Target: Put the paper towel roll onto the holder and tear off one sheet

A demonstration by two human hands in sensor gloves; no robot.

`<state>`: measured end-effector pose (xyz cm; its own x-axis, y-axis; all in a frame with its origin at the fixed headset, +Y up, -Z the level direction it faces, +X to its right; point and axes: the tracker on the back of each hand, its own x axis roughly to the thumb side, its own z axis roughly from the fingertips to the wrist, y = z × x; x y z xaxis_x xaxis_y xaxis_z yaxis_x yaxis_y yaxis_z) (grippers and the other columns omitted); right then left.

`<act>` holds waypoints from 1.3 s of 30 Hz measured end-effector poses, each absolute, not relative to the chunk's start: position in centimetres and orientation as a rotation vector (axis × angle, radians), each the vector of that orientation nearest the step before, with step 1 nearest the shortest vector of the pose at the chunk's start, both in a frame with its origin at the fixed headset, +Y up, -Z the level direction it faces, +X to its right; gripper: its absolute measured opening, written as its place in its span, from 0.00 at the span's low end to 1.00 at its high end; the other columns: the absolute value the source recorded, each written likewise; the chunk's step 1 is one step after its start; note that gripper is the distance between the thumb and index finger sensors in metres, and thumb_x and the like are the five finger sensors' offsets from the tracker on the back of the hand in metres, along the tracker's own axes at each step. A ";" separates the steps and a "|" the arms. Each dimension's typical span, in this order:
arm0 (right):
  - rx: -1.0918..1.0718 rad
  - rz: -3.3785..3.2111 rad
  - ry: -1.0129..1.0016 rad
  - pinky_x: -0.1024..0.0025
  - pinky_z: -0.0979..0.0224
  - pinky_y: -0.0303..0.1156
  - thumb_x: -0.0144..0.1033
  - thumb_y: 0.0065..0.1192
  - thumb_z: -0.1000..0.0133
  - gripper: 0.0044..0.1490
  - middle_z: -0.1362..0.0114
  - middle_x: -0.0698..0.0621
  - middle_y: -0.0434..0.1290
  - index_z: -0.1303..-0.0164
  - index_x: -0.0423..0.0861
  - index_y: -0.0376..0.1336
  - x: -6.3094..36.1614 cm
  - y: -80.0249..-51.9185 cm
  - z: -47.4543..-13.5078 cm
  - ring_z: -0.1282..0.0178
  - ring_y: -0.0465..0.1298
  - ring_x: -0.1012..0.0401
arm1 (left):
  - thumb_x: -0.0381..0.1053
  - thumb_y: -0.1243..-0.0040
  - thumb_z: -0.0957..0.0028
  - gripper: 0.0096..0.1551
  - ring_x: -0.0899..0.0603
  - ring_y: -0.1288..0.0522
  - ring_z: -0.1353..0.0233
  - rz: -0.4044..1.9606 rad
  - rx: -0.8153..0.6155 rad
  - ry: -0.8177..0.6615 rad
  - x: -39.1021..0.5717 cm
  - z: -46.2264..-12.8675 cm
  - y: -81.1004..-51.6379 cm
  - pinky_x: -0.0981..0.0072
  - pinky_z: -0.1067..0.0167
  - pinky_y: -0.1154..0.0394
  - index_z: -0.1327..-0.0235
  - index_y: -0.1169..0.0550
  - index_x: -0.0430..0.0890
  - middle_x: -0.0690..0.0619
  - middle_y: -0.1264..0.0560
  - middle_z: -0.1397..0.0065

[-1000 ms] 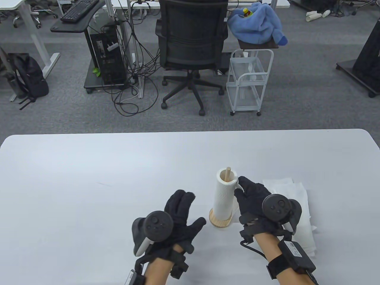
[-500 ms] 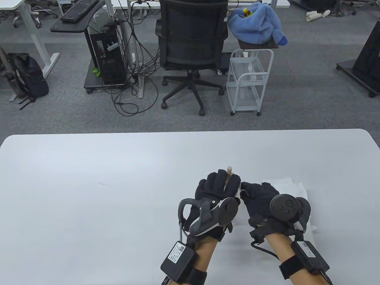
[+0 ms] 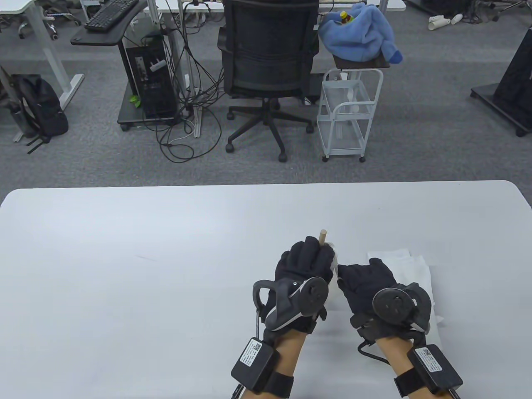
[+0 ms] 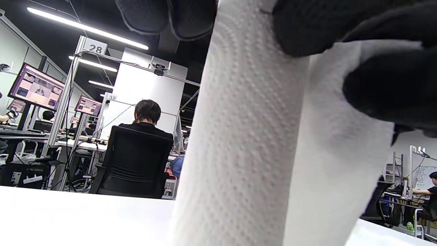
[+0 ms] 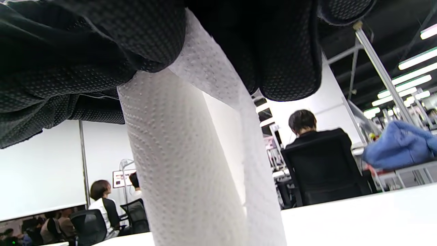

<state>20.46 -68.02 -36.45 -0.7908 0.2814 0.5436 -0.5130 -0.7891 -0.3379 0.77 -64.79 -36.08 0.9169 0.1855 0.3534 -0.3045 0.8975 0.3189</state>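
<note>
Likely an office lab: desks (image 3: 25, 8), monitors (image 4: 36, 87), office chairs (image 3: 268, 62)

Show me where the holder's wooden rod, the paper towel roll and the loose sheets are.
wooden rod (image 3: 321, 236): table view, its top end.
paper towel roll (image 4: 245, 143): left wrist view, its embossed side.
loose sheets (image 3: 409, 266): table view, bare top part.

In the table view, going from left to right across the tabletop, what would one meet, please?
Left hand on the paper towel roll → right hand → loose paper towels.
</note>
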 end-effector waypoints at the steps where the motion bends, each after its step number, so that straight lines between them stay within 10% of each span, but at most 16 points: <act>1: 0.673 2.539 -0.699 0.37 0.25 0.55 0.41 0.62 0.42 0.23 0.38 0.40 0.76 0.36 0.52 0.66 20.5 -68.2 -36.3 0.41 0.78 0.42 | 0.58 0.42 0.47 0.34 0.38 0.41 0.21 0.258 0.382 -0.327 0.7 -36.1 -64.8 0.44 0.25 0.38 0.29 0.41 0.64 0.58 0.54 0.20; 39: 0.754 2.731 -0.528 0.38 0.24 0.56 0.41 0.65 0.45 0.23 0.37 0.43 0.78 0.40 0.54 0.69 18.5 -71.3 -36.6 0.39 0.78 0.43 | 0.58 0.45 0.46 0.35 0.40 0.41 0.19 0.292 0.381 -0.313 0.7 -36.3 -65.2 0.44 0.25 0.38 0.28 0.45 0.68 0.60 0.55 0.20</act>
<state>18.52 -71.30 -36.56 -0.8317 0.1493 0.5348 -0.3379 -0.9004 -0.2741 0.67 -65.24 -36.33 0.9108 0.2186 0.3502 -0.3345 0.8880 0.3156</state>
